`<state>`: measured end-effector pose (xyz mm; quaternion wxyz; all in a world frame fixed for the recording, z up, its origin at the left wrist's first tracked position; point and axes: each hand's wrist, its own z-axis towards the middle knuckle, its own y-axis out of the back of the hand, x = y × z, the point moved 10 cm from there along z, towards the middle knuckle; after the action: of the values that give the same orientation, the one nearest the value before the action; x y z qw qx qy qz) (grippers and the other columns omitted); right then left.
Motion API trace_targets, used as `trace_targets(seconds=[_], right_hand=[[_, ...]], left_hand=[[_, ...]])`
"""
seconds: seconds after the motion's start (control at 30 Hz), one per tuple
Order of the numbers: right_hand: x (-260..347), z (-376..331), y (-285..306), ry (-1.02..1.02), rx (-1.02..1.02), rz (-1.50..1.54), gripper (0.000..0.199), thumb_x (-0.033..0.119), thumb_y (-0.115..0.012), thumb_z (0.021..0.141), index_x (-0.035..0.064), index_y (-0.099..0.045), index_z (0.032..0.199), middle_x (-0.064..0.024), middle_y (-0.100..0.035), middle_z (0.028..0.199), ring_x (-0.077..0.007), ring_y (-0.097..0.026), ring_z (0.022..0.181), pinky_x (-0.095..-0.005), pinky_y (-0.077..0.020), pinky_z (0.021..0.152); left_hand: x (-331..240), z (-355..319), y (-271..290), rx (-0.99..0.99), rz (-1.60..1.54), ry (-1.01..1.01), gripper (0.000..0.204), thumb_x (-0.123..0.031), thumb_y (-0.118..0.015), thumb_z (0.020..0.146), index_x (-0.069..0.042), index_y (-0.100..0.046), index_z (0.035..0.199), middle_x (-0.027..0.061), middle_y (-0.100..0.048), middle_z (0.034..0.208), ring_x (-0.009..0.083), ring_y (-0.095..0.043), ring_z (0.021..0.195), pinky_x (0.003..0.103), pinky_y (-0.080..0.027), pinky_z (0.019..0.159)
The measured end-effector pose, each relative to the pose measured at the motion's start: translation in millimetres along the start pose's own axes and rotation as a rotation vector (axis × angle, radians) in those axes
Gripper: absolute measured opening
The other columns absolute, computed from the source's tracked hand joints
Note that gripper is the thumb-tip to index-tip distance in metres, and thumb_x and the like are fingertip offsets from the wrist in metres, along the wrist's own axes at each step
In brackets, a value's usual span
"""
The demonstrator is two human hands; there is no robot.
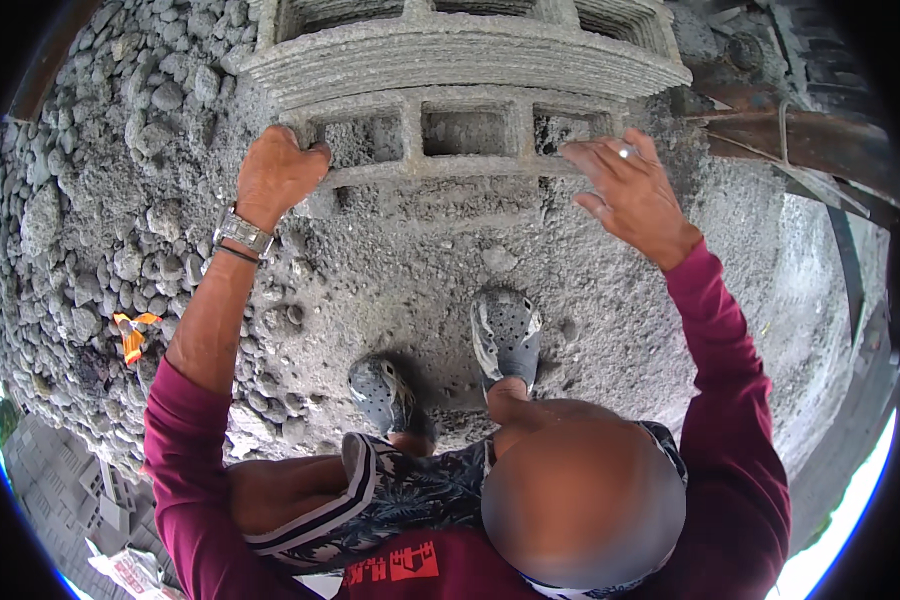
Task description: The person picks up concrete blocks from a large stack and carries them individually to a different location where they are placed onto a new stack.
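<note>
A grey hollow concrete block [412, 140] lies before me with three openings facing up, against a row of similar blocks. My left hand [280, 172] is closed at its left end, with the thumb at the near left corner. My right hand [630, 190] is at the right end. Its fingers are stretched out, their tips over the near right corner, and the thumb stands apart from the block. The far side of my left fingers is hidden.
Behind stand tightly packed concrete blocks [470, 65]. Loose stones [100, 200] cover the left, with an orange wrapper [132, 335] among them. Rusty metal beams [800, 135] lie at the far right. My feet in grey clogs [510, 335] stand on gritty ground [430, 270].
</note>
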<state>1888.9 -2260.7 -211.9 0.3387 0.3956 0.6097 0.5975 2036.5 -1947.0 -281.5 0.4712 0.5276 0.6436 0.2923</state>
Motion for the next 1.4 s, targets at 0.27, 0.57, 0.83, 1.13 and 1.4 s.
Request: trace_targets(seconds=[0.27, 0.57, 0.83, 1.13, 1.4], right_hand=[[-10, 28, -33, -0.02, 0.17, -0.036, 0.044, 0.022, -0.077, 0.075, 0.0019, -0.062, 0.112, -0.0136, -0.068, 0.096, -0.0311, -0.061, 0.101, -0.047, -0.0306, 0.104], [-15, 31, -32, -0.012, 0.069, 0.065, 0.028, 0.014, -0.076, 0.072, 0.0019, -0.066, 0.095, -0.0147, -0.065, 0.078, -0.0321, -0.061, 0.091, -0.0474, -0.0328, 0.102], [-13, 37, -25, -0.023, 0.04, 0.051, 0.028, 0.01, -0.075, 0.07, 0.0045, -0.064, 0.096, -0.0114, -0.065, 0.081, -0.029, -0.06, 0.086, -0.0455, -0.0364, 0.097], [11, 41, 13, -0.074, 0.206, 0.035, 0.046, 0.023, -0.079, 0.074, 0.0051, -0.061, 0.113, -0.0145, -0.064, 0.11, -0.0316, -0.054, 0.112, -0.0498, -0.0289, 0.106], [-3, -40, 101, -0.349, 0.564, 0.367, 0.039, 0.022, -0.08, 0.076, 0.0038, -0.066, 0.107, -0.0177, -0.071, 0.087, -0.0347, -0.069, 0.083, -0.0425, -0.0525, 0.075]], left_hand=[[8, 1, -1, 0.002, 0.009, 0.049, 0.042, -0.031, -0.063, 0.074, 0.007, -0.068, 0.09, 0.0312, -0.067, 0.097, 0.0443, -0.066, 0.093, 0.044, -0.053, 0.086], [3, 1, 0, 0.092, 0.013, -0.012, 0.039, -0.031, -0.061, 0.076, 0.005, -0.069, 0.089, 0.0286, -0.068, 0.096, 0.0416, -0.068, 0.092, 0.045, -0.055, 0.082], [3, -7, 3, -0.007, -0.064, 0.043, 0.038, -0.033, -0.064, 0.079, 0.005, -0.069, 0.083, 0.0261, -0.069, 0.083, 0.0398, -0.07, 0.082, 0.045, -0.057, 0.075], [66, -48, 17, 0.092, -0.28, 0.039, 0.081, -0.07, -0.054, 0.082, 0.008, -0.064, 0.102, 0.0283, -0.068, 0.079, 0.0441, -0.069, 0.084, 0.048, -0.054, 0.077], [276, -261, 31, 0.075, -0.225, 0.508, 0.048, -0.049, -0.063, 0.083, -0.004, -0.068, 0.096, 0.0232, -0.069, 0.087, 0.0424, -0.067, 0.087, 0.05, -0.052, 0.078]])
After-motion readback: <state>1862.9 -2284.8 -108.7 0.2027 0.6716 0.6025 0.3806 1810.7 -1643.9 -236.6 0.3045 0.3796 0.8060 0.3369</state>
